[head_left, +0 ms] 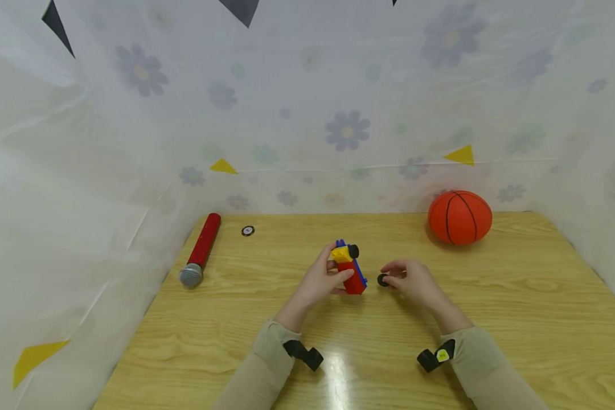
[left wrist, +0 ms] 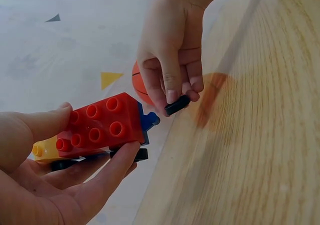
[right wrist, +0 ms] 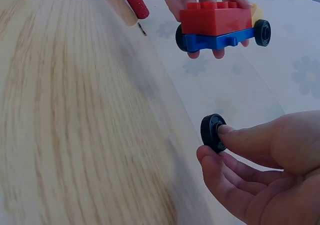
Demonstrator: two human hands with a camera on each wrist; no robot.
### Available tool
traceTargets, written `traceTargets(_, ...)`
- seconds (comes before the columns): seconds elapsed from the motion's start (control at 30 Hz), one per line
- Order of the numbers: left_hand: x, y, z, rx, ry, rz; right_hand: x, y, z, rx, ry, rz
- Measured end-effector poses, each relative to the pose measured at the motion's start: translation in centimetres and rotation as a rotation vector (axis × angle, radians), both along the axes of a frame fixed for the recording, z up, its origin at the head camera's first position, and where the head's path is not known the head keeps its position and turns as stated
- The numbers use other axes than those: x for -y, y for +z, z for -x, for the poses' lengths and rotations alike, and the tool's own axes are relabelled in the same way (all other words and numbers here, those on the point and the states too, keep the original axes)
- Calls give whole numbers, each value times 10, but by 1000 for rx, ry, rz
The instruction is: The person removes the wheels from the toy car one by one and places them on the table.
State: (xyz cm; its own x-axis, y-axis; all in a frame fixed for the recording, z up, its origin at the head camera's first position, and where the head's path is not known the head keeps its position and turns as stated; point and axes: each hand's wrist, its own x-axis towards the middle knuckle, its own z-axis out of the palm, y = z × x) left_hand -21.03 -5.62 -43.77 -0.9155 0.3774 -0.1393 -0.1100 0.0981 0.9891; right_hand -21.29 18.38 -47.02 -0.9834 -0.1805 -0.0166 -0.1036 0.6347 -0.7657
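My left hand (head_left: 322, 280) grips a toy car of bricks (head_left: 351, 267), red on a blue base with a yellow piece, held just above the wooden table (head_left: 517, 319). The right wrist view shows the car (right wrist: 220, 25) with a black wheel at each visible end. My right hand (head_left: 412, 280) pinches a loose black wheel (head_left: 382, 279) a short way to the right of the car, apart from it. The same wheel (right wrist: 212, 132) sits between thumb and fingertips in the right wrist view, and the left wrist view shows that wheel (left wrist: 177, 105) near the red brick (left wrist: 102, 127).
An orange basketball (head_left: 459, 217) rests at the table's back right. A red microphone with a grey head (head_left: 200, 249) lies at the back left, a small black round piece (head_left: 247, 230) beside it. Flowered sheeting (head_left: 307, 114) walls the table on three sides.
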Motion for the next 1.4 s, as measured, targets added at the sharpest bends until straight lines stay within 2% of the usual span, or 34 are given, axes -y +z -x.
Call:
traceTargets(0.13, 0, 0, 1, 3, -2, -13, -1, -5, 2, -26, -10, -39)
traceTargets(0.33, 0, -2, 2, 5, -5, -24, 0, -11, 4, -1, -5, -11)
traceTargets(0.63, 0, 0, 1, 1, 3, -24, 3, -17, 6, -77, 14, -105)
traceTargets(0.83, 1, 1, 1, -1, 0, -17, 4, -16, 6, -84, 14, -139)
traceTargets(1.1, 1, -1, 2, 4, 5, -23, 1, -7, 5, -71, -21, -49)
traceTargets(1.4, 2, 0, 1, 5, -2, -48, 5, 18, -3, -91, -7, 28)
